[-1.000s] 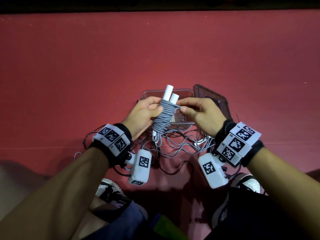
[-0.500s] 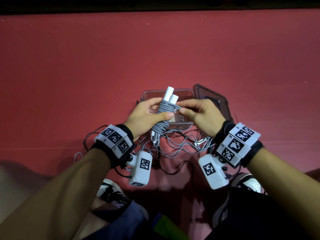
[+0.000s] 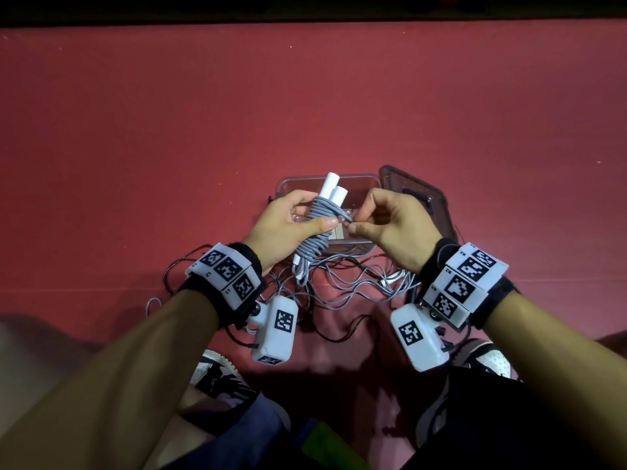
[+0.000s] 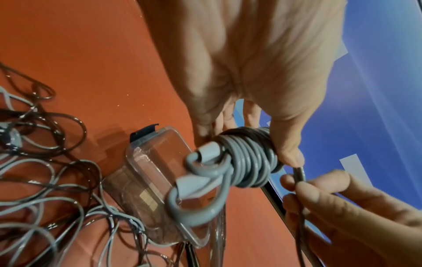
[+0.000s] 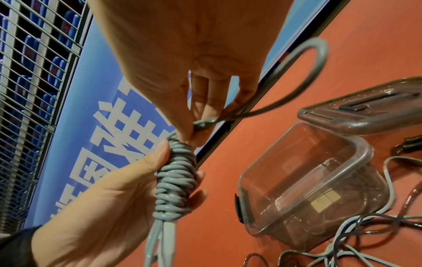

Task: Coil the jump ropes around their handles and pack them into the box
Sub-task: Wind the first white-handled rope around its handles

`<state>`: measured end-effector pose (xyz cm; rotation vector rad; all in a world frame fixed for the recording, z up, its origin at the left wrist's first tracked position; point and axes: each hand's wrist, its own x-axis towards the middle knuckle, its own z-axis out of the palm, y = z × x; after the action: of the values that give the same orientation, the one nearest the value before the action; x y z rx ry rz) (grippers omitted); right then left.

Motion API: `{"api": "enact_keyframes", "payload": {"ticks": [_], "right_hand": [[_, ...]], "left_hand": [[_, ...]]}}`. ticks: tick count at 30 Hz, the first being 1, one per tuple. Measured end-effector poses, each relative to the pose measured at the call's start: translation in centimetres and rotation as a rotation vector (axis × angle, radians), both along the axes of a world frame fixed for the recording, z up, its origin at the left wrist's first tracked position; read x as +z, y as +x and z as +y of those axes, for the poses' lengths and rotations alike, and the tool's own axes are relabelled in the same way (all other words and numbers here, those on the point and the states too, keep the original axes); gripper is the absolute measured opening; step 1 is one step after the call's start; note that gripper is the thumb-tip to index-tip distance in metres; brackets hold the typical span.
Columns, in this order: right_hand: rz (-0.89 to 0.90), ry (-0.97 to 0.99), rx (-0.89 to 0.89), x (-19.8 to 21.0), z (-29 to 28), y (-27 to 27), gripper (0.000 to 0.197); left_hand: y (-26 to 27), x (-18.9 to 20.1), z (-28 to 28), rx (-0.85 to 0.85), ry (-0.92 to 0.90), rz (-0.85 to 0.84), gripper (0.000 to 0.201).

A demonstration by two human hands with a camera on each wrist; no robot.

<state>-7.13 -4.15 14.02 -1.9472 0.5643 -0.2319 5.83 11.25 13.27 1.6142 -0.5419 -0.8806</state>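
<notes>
Head view, near to far: loose grey and dark ropes (image 3: 342,283) tangled on the red floor just in front of the wrists. Above them, left hand (image 3: 288,225) wraps round the coiled bundle (image 3: 319,228), thumb pressed across the grey turns, two white handles (image 3: 334,193) poking out the far end. Bundle's long axis runs near-to-far, tilted slightly right. Right hand (image 3: 393,228) is just right of the bundle, thumb and forefinger pinching the rope's free end (image 5: 228,115) at the upper coil; a loop arcs away behind it. Likely tucking the end in. Directly beyond and below the bundle: clear box (image 3: 359,184), open, no rope inside. Lid (image 3: 424,201) lies to its right.
</notes>
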Motion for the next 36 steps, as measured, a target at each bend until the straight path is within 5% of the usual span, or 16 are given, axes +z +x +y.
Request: {"api": "enact_keyframes", "payload": {"ticks": [28, 32, 36], "right_hand": [[-0.048, 0.086, -0.021, -0.4, -0.3, 0.3, 0.017], [0.007, -0.039, 0.035, -0.7, -0.3, 0.3, 0.009], [0.002, -0.115, 0.048, -0.7, -0.3, 0.3, 0.018]], "left_hand": [[0.1, -0.1, 0.0, -0.055, 0.047, -0.057, 0.051], [0.1, -0.1, 0.1, -0.044, 0.036, -0.016, 0.055], [0.1, 0.0, 0.2, -0.090, 0.002, 0.088, 0.038]]}}
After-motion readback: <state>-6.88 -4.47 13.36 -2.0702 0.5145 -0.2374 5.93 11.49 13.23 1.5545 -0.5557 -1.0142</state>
